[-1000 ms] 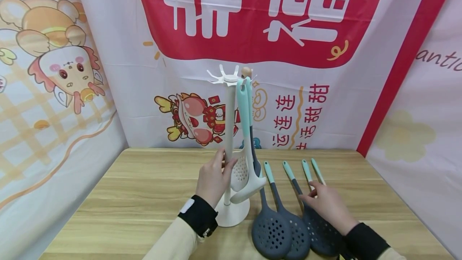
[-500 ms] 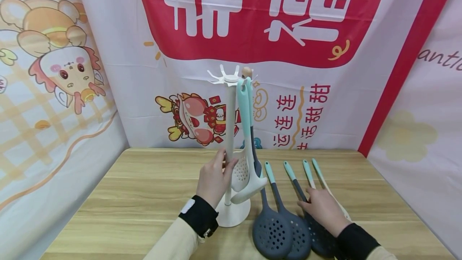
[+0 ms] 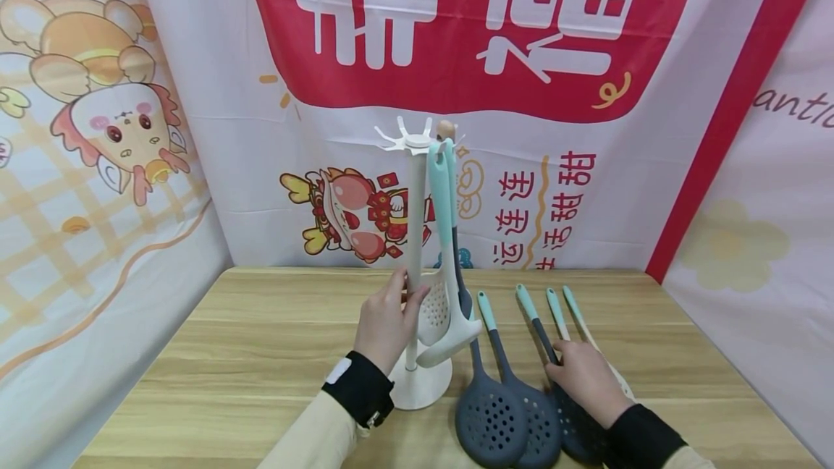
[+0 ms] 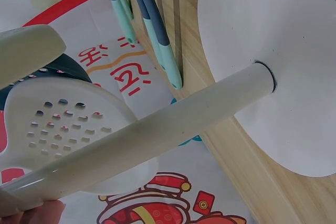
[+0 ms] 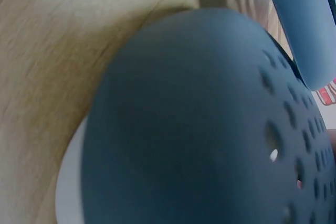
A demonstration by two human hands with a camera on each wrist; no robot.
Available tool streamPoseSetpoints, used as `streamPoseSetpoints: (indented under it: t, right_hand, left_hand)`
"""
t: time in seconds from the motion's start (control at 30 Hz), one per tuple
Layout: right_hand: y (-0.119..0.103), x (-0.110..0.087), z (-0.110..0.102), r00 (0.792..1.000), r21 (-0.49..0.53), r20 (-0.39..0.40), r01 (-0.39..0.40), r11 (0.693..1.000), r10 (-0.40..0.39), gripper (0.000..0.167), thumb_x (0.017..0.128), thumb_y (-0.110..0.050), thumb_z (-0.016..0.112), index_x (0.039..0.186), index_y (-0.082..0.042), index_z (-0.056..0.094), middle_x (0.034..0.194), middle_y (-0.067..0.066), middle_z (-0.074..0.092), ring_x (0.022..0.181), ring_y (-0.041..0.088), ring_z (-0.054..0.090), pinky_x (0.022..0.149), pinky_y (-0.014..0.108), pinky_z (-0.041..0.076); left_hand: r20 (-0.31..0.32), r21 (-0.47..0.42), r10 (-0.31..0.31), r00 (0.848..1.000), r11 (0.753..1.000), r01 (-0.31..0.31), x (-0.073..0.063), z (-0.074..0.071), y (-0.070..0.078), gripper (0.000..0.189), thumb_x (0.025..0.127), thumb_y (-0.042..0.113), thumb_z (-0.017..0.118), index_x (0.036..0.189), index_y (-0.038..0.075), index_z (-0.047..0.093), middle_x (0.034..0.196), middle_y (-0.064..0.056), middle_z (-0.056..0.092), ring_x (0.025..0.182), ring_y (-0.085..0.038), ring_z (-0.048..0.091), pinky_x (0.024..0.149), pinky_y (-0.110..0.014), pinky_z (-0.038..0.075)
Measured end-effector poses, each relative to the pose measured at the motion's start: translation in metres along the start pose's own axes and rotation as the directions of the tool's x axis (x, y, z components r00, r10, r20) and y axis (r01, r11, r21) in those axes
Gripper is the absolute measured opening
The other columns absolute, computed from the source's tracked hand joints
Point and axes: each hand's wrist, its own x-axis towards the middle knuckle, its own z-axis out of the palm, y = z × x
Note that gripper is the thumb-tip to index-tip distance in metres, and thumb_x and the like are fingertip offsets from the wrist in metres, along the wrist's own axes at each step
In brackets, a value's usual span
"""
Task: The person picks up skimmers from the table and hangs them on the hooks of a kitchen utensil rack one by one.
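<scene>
My left hand grips the white pole of the utensil stand low down; its round base rests on the table. A white ladle with a mint handle, a white slotted turner and a dark-grey utensil hang from the stand's hooks. At the right, my right hand pinches the shaft of a dark-grey skimmer with a mint handle. Its perforated head fills much of the right wrist view. In the head view, that hand partly covers the head.
Two more dark-grey skimmers lie left of my right hand, the front skimmer overlapping the other skimmer. Beyond that hand lie two mint-handled utensils with pale shafts, a nearer handle and a farther handle. A printed cloth stands behind the table.
My right hand has moved from the pale-shafted utensils onto the dark skimmer's shaft. That skimmer's handle end has shifted slightly right and away. My left hand has stayed on the pole.
</scene>
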Motion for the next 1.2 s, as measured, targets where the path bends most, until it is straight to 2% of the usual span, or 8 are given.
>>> streamPoseSetpoints:
  t: [0.3,0.5,0.67,0.8,0.9,0.97,1.1,1.2]
  right_hand:
    - [0.007,-0.006,-0.008,0.997,0.112,-0.075,0.015,0.994,-0.006,0.024,0.086,-0.01,0.065,0.105,0.004,0.069,0.066,0.001,0.051,0.058,0.015,0.047,0.05,0.023,0.033]
    - [0.009,-0.008,-0.016,0.99,0.152,-0.143,0.023,0.988,-0.001,0.043,0.088,-0.012,0.066,0.123,0.011,0.062,0.078,0.006,0.061,0.068,0.018,0.051,0.055,0.026,0.038]
    - [0.007,-0.013,-0.026,0.976,0.22,-0.219,0.058,0.974,-0.009,0.043,0.089,-0.013,0.064,0.125,0.011,0.061,0.082,0.009,0.065,0.068,0.018,0.052,0.052,0.024,0.04]
    - [-0.002,-0.019,-0.039,0.953,0.295,-0.303,0.109,0.949,-0.015,0.041,0.092,-0.014,0.061,0.126,0.009,0.062,0.084,0.011,0.066,0.073,0.02,0.054,0.055,0.023,0.043]
    - [-0.013,-0.027,-0.048,0.917,0.328,-0.398,0.173,0.929,-0.031,0.039,0.094,-0.015,0.061,0.127,0.005,0.062,0.084,0.011,0.064,0.074,0.02,0.052,0.054,0.022,0.043]
    - [-0.021,-0.033,-0.053,0.878,0.329,-0.476,0.231,0.916,-0.05,0.037,0.094,-0.014,0.063,0.127,0.002,0.064,0.082,0.009,0.062,0.073,0.018,0.05,0.054,0.021,0.042]
    - [-0.04,-0.045,-0.06,0.762,0.314,-0.64,0.381,0.87,-0.103,0.032,0.091,-0.006,0.067,0.123,-0.001,0.068,0.078,0.005,0.059,0.068,0.01,0.048,0.053,0.016,0.042]
    - [-0.054,-0.056,-0.066,0.676,0.296,-0.722,0.495,0.817,-0.148,0.033,0.087,0.001,0.07,0.12,-0.003,0.07,0.077,0.002,0.058,0.067,0.005,0.048,0.056,0.011,0.043]
  left_hand:
    - [0.018,-0.012,-0.007,1.0,1.0,0.007,0.002,0.001,-0.001,0.031,0.096,0.027,0.066,0.115,0.005,0.057,0.105,-0.016,0.073,0.091,-0.031,0.075,0.072,-0.044,0.062]
    - [0.039,-0.022,-0.038,0.999,0.999,0.039,0.003,0.001,-0.001,0.033,0.096,0.026,0.066,0.118,0.004,0.057,0.108,-0.018,0.073,0.094,-0.032,0.074,0.074,-0.045,0.062]
    - [0.056,-0.029,-0.062,0.997,0.998,0.064,0.004,0.0,-0.001,0.034,0.096,0.027,0.066,0.12,0.005,0.056,0.111,-0.017,0.072,0.096,-0.033,0.074,0.075,-0.047,0.062]
    - [0.06,-0.035,-0.063,0.996,0.997,0.065,0.006,-0.002,-0.001,0.034,0.096,0.027,0.066,0.121,0.006,0.056,0.111,-0.017,0.072,0.097,-0.033,0.073,0.075,-0.047,0.062]
    - [0.068,-0.036,-0.069,0.995,0.997,0.071,0.007,-0.003,0.0,0.035,0.095,0.028,0.066,0.121,0.006,0.056,0.111,-0.016,0.072,0.097,-0.033,0.073,0.076,-0.048,0.062]
    - [0.073,-0.034,-0.07,0.995,0.997,0.073,0.007,-0.004,0.0,0.034,0.095,0.028,0.066,0.12,0.006,0.056,0.11,-0.016,0.072,0.097,-0.033,0.073,0.076,-0.048,0.062]
    - [0.071,-0.037,-0.065,0.995,0.997,0.068,0.007,-0.004,0.001,0.034,0.095,0.027,0.067,0.119,0.005,0.057,0.109,-0.017,0.072,0.095,-0.032,0.074,0.076,-0.047,0.062]
    - [0.066,-0.04,-0.06,0.996,0.997,0.062,0.008,-0.004,0.002,0.034,0.095,0.026,0.067,0.119,0.005,0.057,0.108,-0.017,0.073,0.095,-0.032,0.074,0.076,-0.047,0.062]
